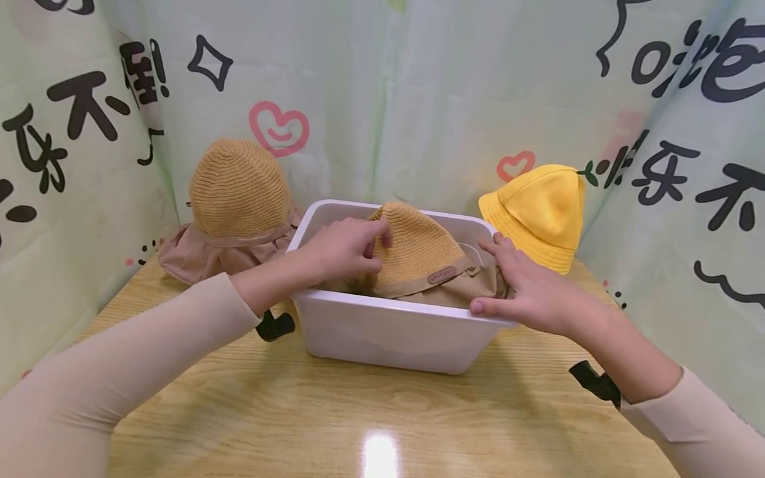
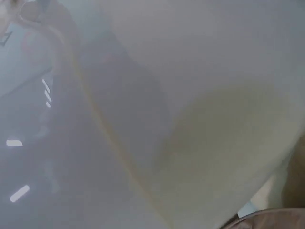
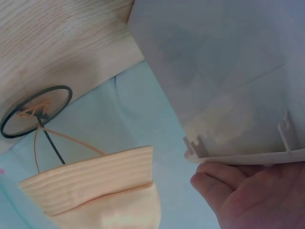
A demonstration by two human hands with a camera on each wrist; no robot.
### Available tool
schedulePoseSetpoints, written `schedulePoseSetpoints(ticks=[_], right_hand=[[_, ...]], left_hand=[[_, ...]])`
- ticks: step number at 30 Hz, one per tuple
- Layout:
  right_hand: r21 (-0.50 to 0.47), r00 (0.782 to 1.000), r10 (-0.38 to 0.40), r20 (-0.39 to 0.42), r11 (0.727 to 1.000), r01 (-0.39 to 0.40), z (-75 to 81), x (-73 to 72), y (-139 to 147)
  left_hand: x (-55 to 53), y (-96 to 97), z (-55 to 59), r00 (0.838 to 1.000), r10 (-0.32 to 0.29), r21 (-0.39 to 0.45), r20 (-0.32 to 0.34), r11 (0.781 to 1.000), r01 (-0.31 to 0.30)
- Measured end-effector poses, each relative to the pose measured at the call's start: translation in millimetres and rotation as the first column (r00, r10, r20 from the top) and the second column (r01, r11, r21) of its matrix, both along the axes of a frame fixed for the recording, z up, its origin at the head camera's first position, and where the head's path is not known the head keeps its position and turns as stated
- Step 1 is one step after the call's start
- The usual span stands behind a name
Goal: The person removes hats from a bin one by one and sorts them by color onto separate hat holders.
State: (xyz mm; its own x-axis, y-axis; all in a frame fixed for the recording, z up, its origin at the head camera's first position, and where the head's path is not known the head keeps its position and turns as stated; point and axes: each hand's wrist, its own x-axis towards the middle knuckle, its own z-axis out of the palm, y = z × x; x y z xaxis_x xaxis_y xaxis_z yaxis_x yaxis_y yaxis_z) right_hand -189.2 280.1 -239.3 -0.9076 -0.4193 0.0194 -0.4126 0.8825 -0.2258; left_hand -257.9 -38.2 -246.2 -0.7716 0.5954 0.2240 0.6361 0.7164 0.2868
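A straw-crowned sun hat (image 1: 418, 252) with a brown fabric brim and a small label stands tilted inside a white plastic bin (image 1: 388, 335). My left hand (image 1: 343, 249) reaches over the bin's left side and holds the left edge of the hat's crown with bent fingers. Its fingertips are outside the left wrist view, where the bin's pale wall fills most of the picture. My right hand (image 1: 532, 285) rests on the bin's right rim, fingers extended, thumb across the front corner. In the right wrist view this hand (image 3: 257, 195) lies against the rim.
Left of the bin, a second straw sun hat (image 1: 239, 192) with a brown brim sits on the wooden table (image 1: 287, 418). Behind the right hand stands a yellow bucket hat (image 1: 540, 216) with a green sprout. Printed curtains (image 1: 442, 99) hang around the table's back and sides.
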Motion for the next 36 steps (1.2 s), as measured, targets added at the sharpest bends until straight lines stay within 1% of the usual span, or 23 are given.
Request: schedulePoseSetpoints(ticks=[2, 4, 6, 12, 15, 19, 22, 25, 27, 32, 34, 36], right_hand=[[-0.001, 1.000, 0.006, -0.003, 1.000, -0.006, 0.1, 0.1, -0.1], [-0.005, 1.000, 0.008, -0.004, 1.000, -0.008, 0.0, 0.0, -0.2], [-0.012, 1.000, 0.009, -0.006, 1.000, -0.009, -0.4, -0.3, 0.0], [-0.014, 1.000, -0.006, 0.013, 1.000, 0.006, -1.3, 0.7, 1.9], [-0.012, 1.000, -0.010, 0.015, 1.000, 0.010, -2.3, 1.4, 2.3], [0.002, 1.000, -0.003, 0.001, 1.000, 0.003, -3.9, 1.9, 1.8], [0.011, 1.000, -0.003, -0.003, 1.000, 0.003, -4.5, 2.0, 1.1], [0.017, 1.000, -0.005, -0.003, 1.000, 0.005, -4.3, 1.7, 0.8], [0.016, 1.000, -0.005, -0.002, 1.000, 0.005, -3.6, 1.4, 0.7], [0.018, 1.000, -0.007, 0.004, 1.000, 0.007, -2.1, 1.2, 0.7], [0.016, 1.000, -0.008, 0.009, 1.000, 0.008, -1.8, 1.7, 0.7], [0.013, 1.000, -0.007, 0.013, 1.000, 0.006, -1.8, 2.1, 0.7]], left_hand=[[-1.3, 0.3, 0.8, 1.000, 0.010, -0.019, 0.018, 1.000, -0.010], [-1.7, 0.6, 1.2, 1.000, 0.016, -0.036, 0.009, 0.999, -0.016], [-1.4, 1.0, 1.3, 1.000, 0.016, -0.035, -0.007, 0.999, -0.017], [-1.2, 3.0, 0.5, 0.999, -0.006, 0.053, -0.046, 0.999, 0.009], [-1.4, 2.9, -0.8, 0.997, -0.020, 0.081, -0.073, 0.996, 0.026], [-1.1, 2.4, -2.7, 0.991, -0.046, 0.113, -0.129, 0.992, 0.061], [2.6, 1.4, -1.6, 0.985, -0.058, 0.168, -0.164, 0.982, 0.086], [9.6, -0.1, 4.6, 0.981, -0.058, 0.233, -0.184, 0.967, 0.101], [14.5, -1.1, 11.1, 0.978, -0.049, 0.264, -0.203, 0.959, 0.103], [20.2, -3.1, 27.5, 0.967, -0.050, 0.303, -0.251, 0.945, 0.127], [21.7, -4.0, 33.0, 0.962, -0.061, 0.319, -0.266, 0.936, 0.148], [22.9, -5.6, 38.1, 0.951, -0.066, 0.326, -0.301, 0.930, 0.168]])
